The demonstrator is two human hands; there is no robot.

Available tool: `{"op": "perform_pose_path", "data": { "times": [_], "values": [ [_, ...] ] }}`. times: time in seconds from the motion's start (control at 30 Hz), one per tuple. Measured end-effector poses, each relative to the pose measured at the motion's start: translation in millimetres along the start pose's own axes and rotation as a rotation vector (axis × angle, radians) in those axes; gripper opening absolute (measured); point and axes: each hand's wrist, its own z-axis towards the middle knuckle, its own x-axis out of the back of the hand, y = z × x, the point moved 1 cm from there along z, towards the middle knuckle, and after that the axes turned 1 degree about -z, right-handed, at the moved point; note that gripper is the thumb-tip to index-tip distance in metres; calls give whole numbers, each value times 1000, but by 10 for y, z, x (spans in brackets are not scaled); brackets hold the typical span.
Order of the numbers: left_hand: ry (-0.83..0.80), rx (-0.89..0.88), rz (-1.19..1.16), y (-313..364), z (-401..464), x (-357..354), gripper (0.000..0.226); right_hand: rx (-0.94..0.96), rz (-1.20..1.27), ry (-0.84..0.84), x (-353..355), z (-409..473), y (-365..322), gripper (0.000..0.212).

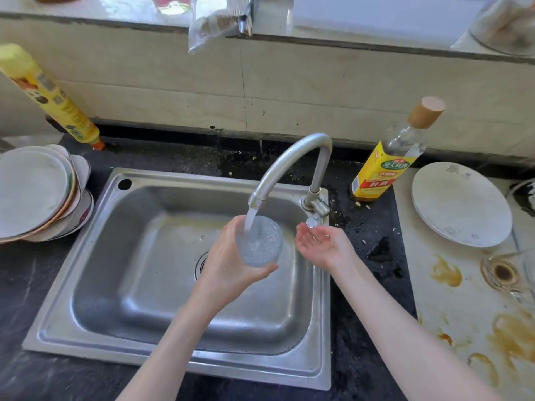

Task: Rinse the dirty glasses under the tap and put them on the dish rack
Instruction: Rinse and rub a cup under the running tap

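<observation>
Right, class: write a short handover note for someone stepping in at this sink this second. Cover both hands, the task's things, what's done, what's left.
Left hand: grips a glass under the running tap, over the sink.
Right hand: open, palm up, beside the tap handle, holding nothing.
Done: the glass is filling.
Left: finish the rinse, rack the glass; the rack is not in view. Another dirty glass waits on the right counter.

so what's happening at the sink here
A person is rinsing a clear glass under the running tap. The left hand grips the glass over the steel sink as water pours into it. The right hand is open, palm up, beside the tap handle. Another dirty glass waits on the stained counter at right.
</observation>
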Motion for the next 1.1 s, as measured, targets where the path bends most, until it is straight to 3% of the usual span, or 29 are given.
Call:
{"op": "perform_pose_path", "data": {
  "times": [0.3,0.6,0.9,1.0,1.1],
  "values": [
    [3,47,15,96,-13,28,73,-19,-36,-37,-159,-197,-405,23],
    [22,107,50,63,-83,148,72,-19,302,-73,-173,-159,-421,32],
    [35,69,62,30,-169,372,66,-8,382,-97,-190,-173,-469,36],
    [39,33,58,11,-196,413,71,20,299,-107,-196,-194,-455,38],
    [40,18,39,37,-221,424,71,50,-1,-101,-132,-297,-343,39]
  ]
}}
